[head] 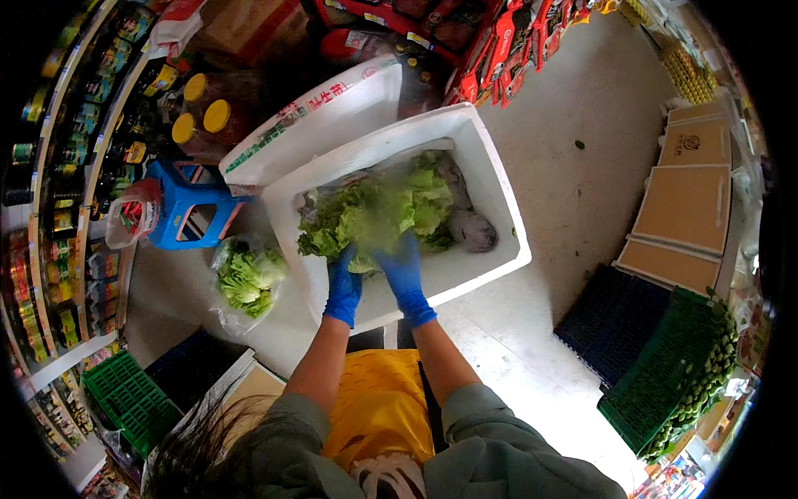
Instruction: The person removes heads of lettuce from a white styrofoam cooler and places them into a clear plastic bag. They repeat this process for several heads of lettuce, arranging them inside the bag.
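Observation:
My left hand (342,284) and my right hand (403,274), both in blue gloves, reach over the near wall of a white foam box (492,146). They are at the near side of a pile of green leaf lettuce (368,206), whose leaves hide their fingertips. Part of the pile is blurred. Against the lettuce inside the box, toward the right, lies a dark greyish-purple rounded thing (475,231), its kind unclear. A foam lid (318,118) with printing leans at the box's far left. More lettuce (249,277) lies in clear plastic on the floor to the left.
A blue plastic stool (190,206) stands left of the box, beside a clear container (132,215). Jars with yellow lids (217,116) and stocked shelves line the left. Red packets (499,56) hang at the top. Cartons (682,199) and a green crate (661,368) stand on the right.

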Demonstrator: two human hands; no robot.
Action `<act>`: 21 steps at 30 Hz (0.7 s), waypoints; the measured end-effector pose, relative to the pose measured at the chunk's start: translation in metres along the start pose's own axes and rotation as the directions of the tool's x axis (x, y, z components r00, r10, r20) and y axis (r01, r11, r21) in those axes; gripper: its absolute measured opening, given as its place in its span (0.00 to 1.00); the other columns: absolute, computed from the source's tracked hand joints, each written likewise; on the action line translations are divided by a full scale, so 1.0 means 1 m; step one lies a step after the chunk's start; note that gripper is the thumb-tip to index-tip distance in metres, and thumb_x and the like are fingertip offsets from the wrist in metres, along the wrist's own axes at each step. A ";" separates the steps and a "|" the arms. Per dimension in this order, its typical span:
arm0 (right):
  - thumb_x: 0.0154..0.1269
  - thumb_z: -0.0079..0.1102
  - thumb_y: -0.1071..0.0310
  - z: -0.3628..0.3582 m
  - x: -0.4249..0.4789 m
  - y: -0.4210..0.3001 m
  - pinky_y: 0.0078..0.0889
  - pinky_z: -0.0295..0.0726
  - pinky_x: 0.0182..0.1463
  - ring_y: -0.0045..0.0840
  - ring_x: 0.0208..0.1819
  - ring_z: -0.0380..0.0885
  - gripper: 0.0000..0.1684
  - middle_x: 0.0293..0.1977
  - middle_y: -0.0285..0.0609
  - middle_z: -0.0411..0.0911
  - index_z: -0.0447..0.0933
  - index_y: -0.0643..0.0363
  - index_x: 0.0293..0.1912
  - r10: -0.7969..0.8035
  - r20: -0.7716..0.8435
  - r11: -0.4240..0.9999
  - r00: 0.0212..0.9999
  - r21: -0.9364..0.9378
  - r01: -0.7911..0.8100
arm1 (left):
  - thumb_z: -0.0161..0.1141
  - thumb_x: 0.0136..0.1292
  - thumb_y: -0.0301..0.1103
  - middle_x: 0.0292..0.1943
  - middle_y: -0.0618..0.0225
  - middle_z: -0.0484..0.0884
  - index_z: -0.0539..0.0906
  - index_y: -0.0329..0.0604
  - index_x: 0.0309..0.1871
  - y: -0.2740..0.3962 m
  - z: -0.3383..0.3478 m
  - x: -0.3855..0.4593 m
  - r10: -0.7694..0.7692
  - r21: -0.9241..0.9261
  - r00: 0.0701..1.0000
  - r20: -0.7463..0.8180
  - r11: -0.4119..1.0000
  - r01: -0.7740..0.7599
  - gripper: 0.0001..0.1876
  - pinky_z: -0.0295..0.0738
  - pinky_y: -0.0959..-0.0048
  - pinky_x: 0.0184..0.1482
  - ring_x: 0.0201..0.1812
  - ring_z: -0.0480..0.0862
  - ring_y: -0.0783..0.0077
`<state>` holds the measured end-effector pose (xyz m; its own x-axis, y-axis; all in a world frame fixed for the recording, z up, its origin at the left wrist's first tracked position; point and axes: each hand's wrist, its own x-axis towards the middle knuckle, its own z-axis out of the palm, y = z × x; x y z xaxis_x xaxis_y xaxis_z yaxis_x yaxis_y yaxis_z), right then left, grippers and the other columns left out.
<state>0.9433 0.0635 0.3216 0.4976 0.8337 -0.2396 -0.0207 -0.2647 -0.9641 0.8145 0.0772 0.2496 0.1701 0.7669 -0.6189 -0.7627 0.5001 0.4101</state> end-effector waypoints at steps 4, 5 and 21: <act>0.48 0.61 0.71 0.002 0.005 -0.021 0.29 0.66 0.52 0.34 0.47 0.68 0.30 0.44 0.46 0.70 0.64 0.63 0.53 -0.195 -0.102 0.919 0.975 -0.366 0.146 | 0.61 0.51 0.25 0.49 0.67 0.74 0.70 0.42 0.53 0.011 0.042 -0.022 0.228 0.296 0.973 -0.029 0.932 -0.209 0.24 0.70 0.71 0.50 0.48 0.74 0.70; 0.48 0.61 0.71 0.003 0.007 -0.018 0.29 0.67 0.50 0.34 0.45 0.69 0.28 0.42 0.46 0.71 0.66 0.63 0.51 -0.232 -0.026 0.851 0.972 -0.489 0.190 | 0.61 0.51 0.25 0.49 0.68 0.74 0.70 0.43 0.54 0.011 0.038 -0.020 0.276 0.356 0.961 0.003 0.898 -0.259 0.24 0.71 0.71 0.49 0.48 0.74 0.70; 0.64 0.44 0.61 0.024 0.017 0.060 0.26 0.69 0.39 0.24 0.33 0.68 0.15 0.33 0.43 0.72 0.69 0.65 0.40 0.261 -0.520 0.960 0.813 0.225 -0.164 | 0.60 0.55 0.40 0.50 0.70 0.73 0.69 0.46 0.57 -0.019 0.011 -0.011 0.122 0.235 0.953 -0.278 0.970 -0.055 0.26 0.70 0.68 0.47 0.49 0.73 0.69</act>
<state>0.9294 0.0736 0.2566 0.8502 0.3570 -0.3870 -0.2967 -0.2824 -0.9123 0.8342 0.0639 0.2559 -0.1042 0.6799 -0.7259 -0.6027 0.5374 0.5899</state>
